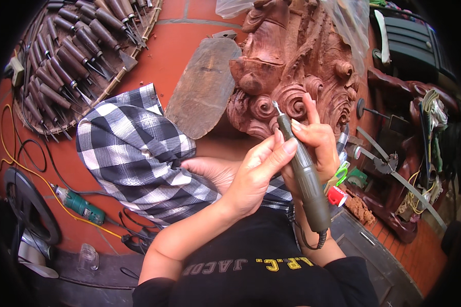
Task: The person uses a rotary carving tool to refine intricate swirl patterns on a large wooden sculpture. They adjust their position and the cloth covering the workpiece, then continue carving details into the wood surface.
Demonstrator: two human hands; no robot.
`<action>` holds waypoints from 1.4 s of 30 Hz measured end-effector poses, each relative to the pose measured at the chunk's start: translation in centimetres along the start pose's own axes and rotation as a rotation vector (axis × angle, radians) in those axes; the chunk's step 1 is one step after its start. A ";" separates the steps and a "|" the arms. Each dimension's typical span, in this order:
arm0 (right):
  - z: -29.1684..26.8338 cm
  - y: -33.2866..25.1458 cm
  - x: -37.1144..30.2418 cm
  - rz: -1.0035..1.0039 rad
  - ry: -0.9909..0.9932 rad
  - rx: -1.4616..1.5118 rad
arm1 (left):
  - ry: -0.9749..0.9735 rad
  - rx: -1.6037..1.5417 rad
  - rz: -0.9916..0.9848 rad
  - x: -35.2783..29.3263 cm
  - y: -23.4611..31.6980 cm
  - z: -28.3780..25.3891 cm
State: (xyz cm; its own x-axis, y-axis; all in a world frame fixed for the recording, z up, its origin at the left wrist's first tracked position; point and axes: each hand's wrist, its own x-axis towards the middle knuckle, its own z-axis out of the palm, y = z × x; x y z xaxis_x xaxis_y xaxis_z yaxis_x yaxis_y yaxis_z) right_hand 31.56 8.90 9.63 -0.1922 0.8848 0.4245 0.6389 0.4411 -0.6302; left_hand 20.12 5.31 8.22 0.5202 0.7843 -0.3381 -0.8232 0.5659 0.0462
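Note:
In front of my chest, both hands are on a dark green rotary carving handpiece with a cord at its rear end. Its small metal tip points up and away from me. My left hand pinches the front part of the body between thumb and fingers. Round the tool from the right side, my right hand has its thumb near the collar and one finger raised; its other fingers are partly hidden behind the body. Just beyond the tip stands a reddish wood carving with swirling scrolls. I cannot tell whether the tip touches it.
Several wood-handled chisels fill a round woven tray at the far left. A worn wooden board lies left of the carving. On the left floor are a green power tool and cords. A red cup stands at right.

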 end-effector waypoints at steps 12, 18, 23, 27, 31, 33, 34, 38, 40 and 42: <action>-3.1 -0.8 -2.5 0.052 0.027 0.139 | -0.060 0.258 -0.077 -1.4 -1.3 0.9; -3.8 -0.8 -4.6 -0.043 -0.037 0.144 | -0.001 0.359 -0.142 -3.1 -2.5 -0.8; -4.4 -1.1 -6.3 0.014 -0.044 0.216 | -0.020 0.346 -0.111 -3.7 -3.1 -0.1; -4.8 -1.1 -7.3 0.044 -0.025 0.292 | -0.012 0.379 -0.136 -4.3 -3.8 0.1; -4.7 -0.7 -8.2 0.000 -0.017 0.302 | -0.029 0.418 -0.152 -5.0 -4.4 -1.4; -4.4 -0.6 -8.5 -0.034 -0.021 0.296 | -0.021 0.404 -0.133 -5.3 -4.6 -1.7; -4.3 -0.7 -8.7 -0.034 -0.024 0.301 | 0.002 0.399 -0.126 -5.4 -4.5 -1.5; -4.4 -0.8 -9.0 -0.060 -0.069 0.292 | 0.053 0.417 -0.100 -5.9 -4.5 -0.9; -4.5 -0.8 -9.2 -0.060 -0.065 0.280 | 0.045 0.437 -0.104 -6.0 -4.7 -1.4; -4.4 -0.6 -9.4 -0.059 -0.050 0.287 | 0.025 0.451 -0.122 -6.0 -4.9 -2.0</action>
State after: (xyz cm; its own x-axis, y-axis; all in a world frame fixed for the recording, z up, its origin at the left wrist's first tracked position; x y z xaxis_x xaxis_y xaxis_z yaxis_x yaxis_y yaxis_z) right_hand 36.31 -0.34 8.89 -0.2636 0.8596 0.4377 0.3904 0.5100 -0.7664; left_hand 20.63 -2.66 8.17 0.5967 0.7019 -0.3890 -0.5725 0.7120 0.4065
